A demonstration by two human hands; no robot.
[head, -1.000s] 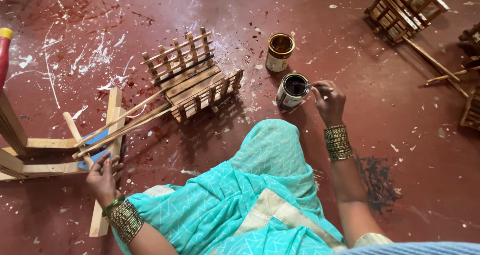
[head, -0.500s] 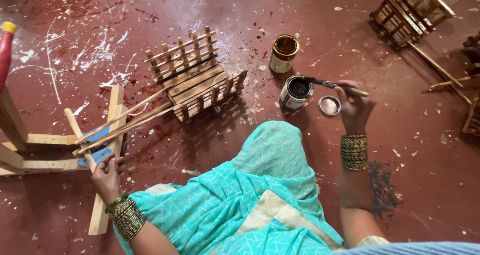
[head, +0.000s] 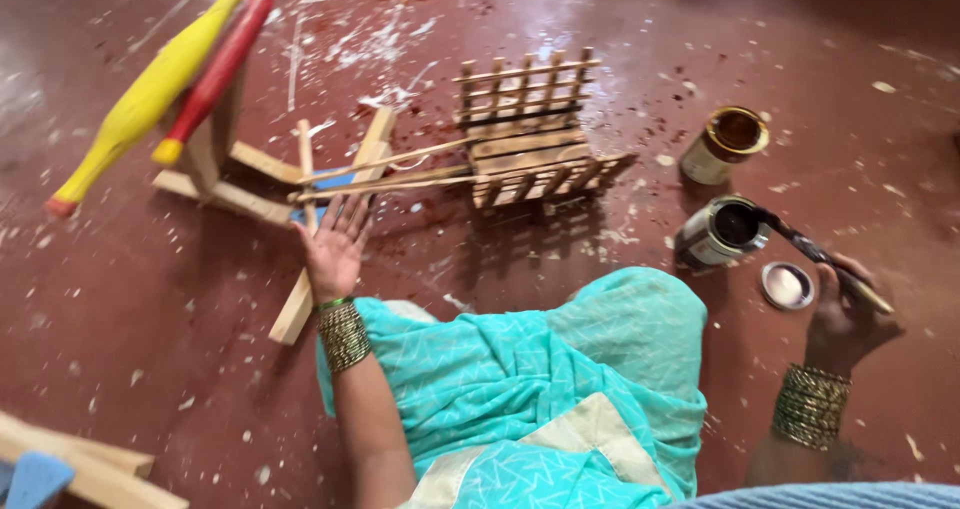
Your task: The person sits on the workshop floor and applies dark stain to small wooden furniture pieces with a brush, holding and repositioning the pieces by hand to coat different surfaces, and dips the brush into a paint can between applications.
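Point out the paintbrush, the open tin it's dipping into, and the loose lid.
paintbrush (head: 812,252), head view, on its dark bristle end
open tin (head: 722,231), head view, on its metal side wall
loose lid (head: 787,285), head view, on its pale inner face

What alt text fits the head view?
Right hand dips a brush at an open tin of dark paint; left hand presses a wooden frame on the red floor.

A dark-tipped paintbrush (head: 820,259) slants with its bristles at the open paint tin's (head: 722,231) rim.
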